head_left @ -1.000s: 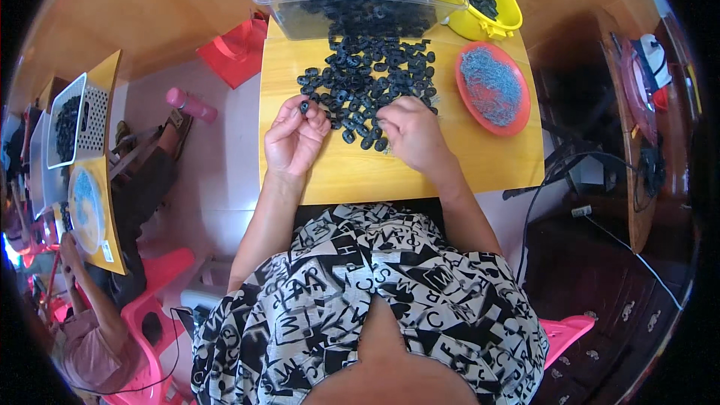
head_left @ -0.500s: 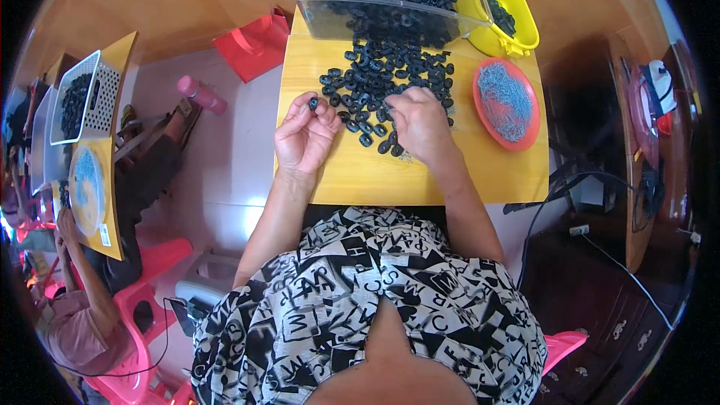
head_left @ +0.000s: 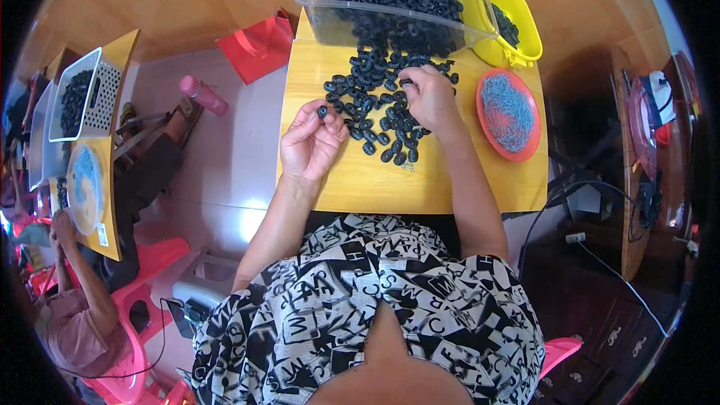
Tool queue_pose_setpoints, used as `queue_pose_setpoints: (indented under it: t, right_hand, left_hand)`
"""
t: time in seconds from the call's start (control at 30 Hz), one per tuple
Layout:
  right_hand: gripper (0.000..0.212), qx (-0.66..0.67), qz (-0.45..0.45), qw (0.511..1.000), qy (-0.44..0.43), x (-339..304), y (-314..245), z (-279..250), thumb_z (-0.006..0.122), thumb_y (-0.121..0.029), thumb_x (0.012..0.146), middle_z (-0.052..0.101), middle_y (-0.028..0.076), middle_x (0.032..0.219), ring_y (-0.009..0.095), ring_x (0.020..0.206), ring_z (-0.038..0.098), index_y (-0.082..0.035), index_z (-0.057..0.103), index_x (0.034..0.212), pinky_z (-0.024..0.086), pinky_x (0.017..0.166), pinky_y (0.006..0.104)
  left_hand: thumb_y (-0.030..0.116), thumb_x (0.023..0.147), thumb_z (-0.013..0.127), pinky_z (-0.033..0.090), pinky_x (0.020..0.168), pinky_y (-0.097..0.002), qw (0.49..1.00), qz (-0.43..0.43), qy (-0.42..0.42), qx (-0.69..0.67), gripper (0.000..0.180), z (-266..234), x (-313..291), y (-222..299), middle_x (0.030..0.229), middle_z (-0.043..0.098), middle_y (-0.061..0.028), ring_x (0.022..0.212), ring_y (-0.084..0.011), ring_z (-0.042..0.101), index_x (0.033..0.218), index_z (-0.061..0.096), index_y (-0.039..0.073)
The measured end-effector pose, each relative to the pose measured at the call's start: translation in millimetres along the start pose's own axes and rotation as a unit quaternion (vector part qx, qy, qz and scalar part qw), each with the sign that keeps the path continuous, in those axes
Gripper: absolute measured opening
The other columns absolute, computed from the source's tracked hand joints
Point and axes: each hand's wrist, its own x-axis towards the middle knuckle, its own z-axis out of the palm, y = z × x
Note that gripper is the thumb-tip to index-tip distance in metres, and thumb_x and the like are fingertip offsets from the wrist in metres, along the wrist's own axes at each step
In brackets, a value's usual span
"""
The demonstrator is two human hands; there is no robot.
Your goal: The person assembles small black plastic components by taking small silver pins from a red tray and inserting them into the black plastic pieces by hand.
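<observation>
Between the thumb and fingertips of my left hand (head_left: 309,142) is a small black ring-like plastic part (head_left: 322,112). It is held above the left edge of the loose pile of black plastic parts (head_left: 367,103) on the yellow table (head_left: 360,191). My right hand (head_left: 433,102) is over the far right side of this pile, thumb and fingers pinched together. Something dark shows at its fingertips, perhaps one of the black parts, though it blends with the pile behind. A few tiny silvery pins (head_left: 408,167) lie at the pile's near edge.
A clear plastic bin (head_left: 322,24) full of black parts stands at the far edge, beside a yellow basket (head_left: 534,26). A red plate (head_left: 487,124) of silvery pins is at right. Left are a red bag (head_left: 255,49), a pink bottle (head_left: 204,95) and another person at a table.
My right hand has moved away from me and slightly right over the pile, fingers still pinched. My left hand keeps its black part. The view has shifted slightly.
</observation>
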Motion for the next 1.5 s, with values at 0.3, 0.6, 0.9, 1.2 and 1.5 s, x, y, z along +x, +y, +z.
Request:
queue_pose_setpoints:
  t: [0.3, 0.6, 0.9, 1.2, 1.5]
  right_hand:
    - [0.021, 0.006, -0.052, 0.998, 0.023, 0, -13, 10, 0.062, 0.003, 0.072, 0.061, 0.012, 0.087, 0.029, 0.087, 0.058, -0.003, 0.066, 0.092, 0.047, 0.076, 0.0348]
    - [0.019, -0.042, -0.044, 0.995, -0.074, 10, -33, 26, 0.057, -0.002, 0.077, 0.061, 0.013, 0.085, 0.031, 0.084, 0.055, -0.005, 0.068, 0.091, 0.046, 0.077, 0.0379]
    - [0.019, -0.054, -0.084, 0.985, -0.139, 0, -36, 17, 0.058, 0.002, 0.074, 0.060, 0.013, 0.083, 0.031, 0.083, 0.055, -0.006, 0.069, 0.088, 0.046, 0.078, 0.0366]
    - [0.011, -0.042, -0.104, 0.989, -0.094, 3, -43, 24, 0.061, -0.001, 0.073, 0.058, 0.010, 0.079, 0.030, 0.081, 0.053, -0.005, 0.066, 0.082, 0.045, 0.076, 0.0361]
    - [0.024, -0.071, -0.052, 0.989, -0.119, 7, -52, 29, 0.063, 0.004, 0.067, 0.058, 0.012, 0.084, 0.029, 0.086, 0.054, -0.005, 0.065, 0.089, 0.045, 0.079, 0.0368]
  left_hand:
    - [0.011, 0.084, 0.056, 0.039, 0.067, -0.0328, 1.000, -0.002, 0.005, -0.002, 0.022, 3, 0, 0, 0.082, 0.052, -0.0094, 0.073, -0.0211, 0.046, 0.104, 0.057, 0.002]
    - [0.010, 0.084, 0.055, 0.039, 0.068, -0.0325, 1.000, -0.007, 0.009, -0.002, 0.021, 3, -1, 0, 0.083, 0.052, -0.0093, 0.075, -0.0211, 0.046, 0.103, 0.058, 0.003]
    - [0.010, 0.084, 0.055, 0.039, 0.069, -0.0328, 1.000, -0.009, 0.006, 0.000, 0.022, 2, -1, 0, 0.084, 0.052, -0.0092, 0.076, -0.0210, 0.046, 0.104, 0.058, 0.002]
    - [0.009, 0.084, 0.055, 0.039, 0.068, -0.0331, 1.000, -0.012, 0.007, -0.009, 0.022, -1, 0, -1, 0.083, 0.052, -0.0098, 0.076, -0.0215, 0.046, 0.104, 0.058, 0.002]
    - [0.005, 0.084, 0.057, 0.042, 0.071, -0.0330, 0.999, -0.032, 0.001, 0.026, 0.022, 2, 0, -5, 0.085, 0.058, -0.0119, 0.076, -0.0214, 0.052, 0.106, 0.060, 0.003]
